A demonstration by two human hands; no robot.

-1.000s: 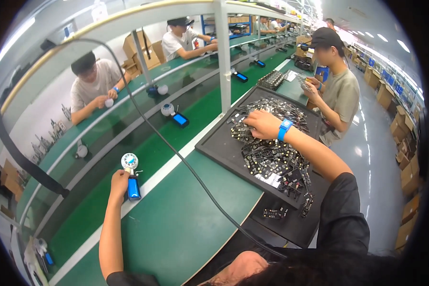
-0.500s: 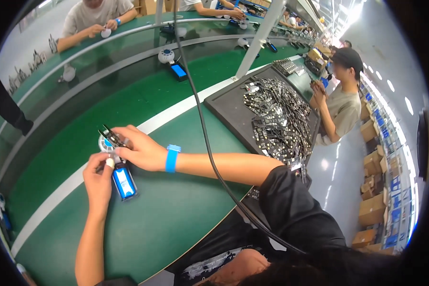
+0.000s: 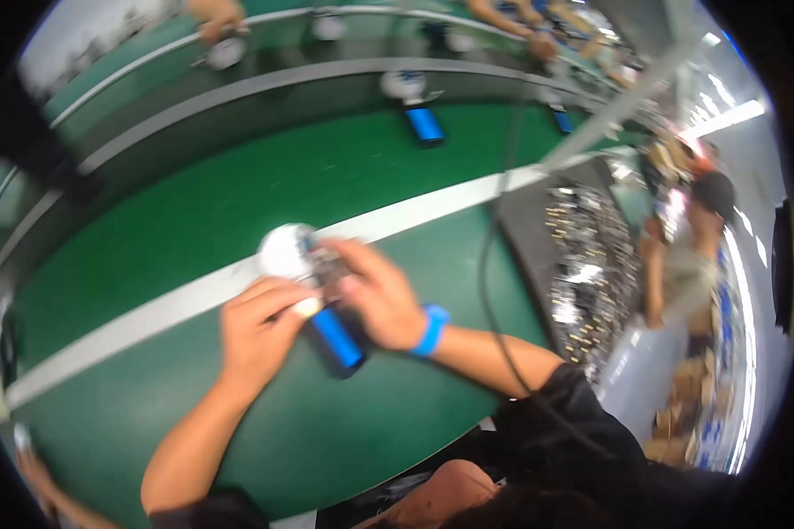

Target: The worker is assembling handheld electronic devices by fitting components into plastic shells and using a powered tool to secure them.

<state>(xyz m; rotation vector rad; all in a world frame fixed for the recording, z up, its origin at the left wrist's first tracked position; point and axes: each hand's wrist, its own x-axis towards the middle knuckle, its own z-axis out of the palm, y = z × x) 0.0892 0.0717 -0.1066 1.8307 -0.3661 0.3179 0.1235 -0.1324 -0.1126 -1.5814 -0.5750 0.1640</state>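
My left hand is closed in a pinch, with a pale cover on one fingertip. Its fingers meet between a white round device and a black, flat rectangular pack with a blue face; what they grip is hidden. From the right, my right hand, a blue band on its wrist, closes around a dark circuit board, blurred by motion. The round device lies just beyond my fingertips, over the white strip. The blue-faced pack slants toward me between my hands, above the green table.
A dark tray heaped with circuit boards sits at right. Beyond the white strip, the green belt carries another round device with a blue-faced pack. A black cable hangs across. Co-workers' hands show opposite; a person stands right.
My view has swung, so my hands and the device appear farther right in the picture. The device and pack on the belt also appear farther right. Both hands stay closed at the same device.
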